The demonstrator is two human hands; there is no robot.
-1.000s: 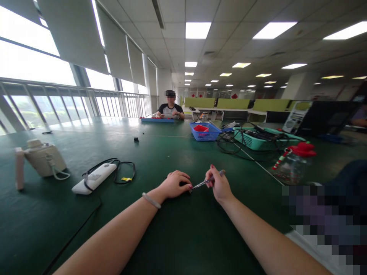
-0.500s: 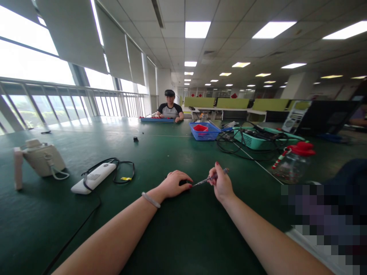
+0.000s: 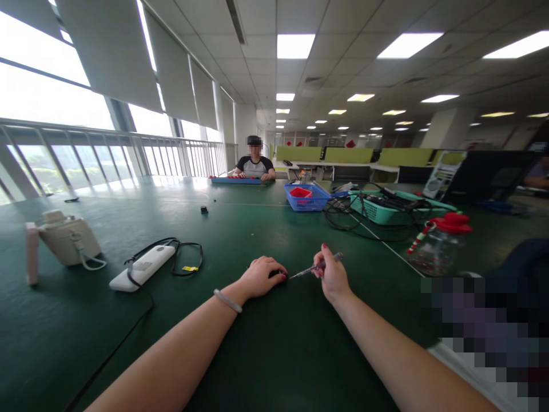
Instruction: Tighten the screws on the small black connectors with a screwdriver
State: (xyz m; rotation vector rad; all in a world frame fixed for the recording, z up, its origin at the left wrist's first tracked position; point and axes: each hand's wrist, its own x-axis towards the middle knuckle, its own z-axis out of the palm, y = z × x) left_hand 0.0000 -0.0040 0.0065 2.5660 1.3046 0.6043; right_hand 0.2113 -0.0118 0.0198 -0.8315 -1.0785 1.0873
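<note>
The left hand (image 3: 262, 276) is curled over a small dark part (image 3: 275, 274), which is held down on the bench (image 3: 274, 355) and largely hidden under the fingers. The right hand (image 3: 332, 278) is closed in a pinch on a slim screwdriver (image 3: 316, 267). The screwdriver is tilted low, and its tip is laid at the small dark part, just beside the left fingertips. A pale bracelet (image 3: 227, 301) is worn on the left wrist.

Bare surface is left between and under both forearms; the near edge of the bench is not seen. To the left, a white power strip (image 3: 143, 266) with a looped black cable (image 3: 189, 252) is lying near but apart from the left hand, and a cream device (image 3: 68, 243) is standing farther out. To the right, a clear jar with a red lid (image 3: 437, 246) is set well apart from the right hand, beyond a pale line (image 3: 386, 245) drawn across the top.

The bench is covered in dark green matting. Farther back, a blue basket (image 3: 306, 198) and a teal tray (image 3: 386, 213) filled with cables are placed. A person (image 3: 255, 165) is seated at the far end. Windows with railings are ranged along the left, and ceiling panel lights are lit overhead.
</note>
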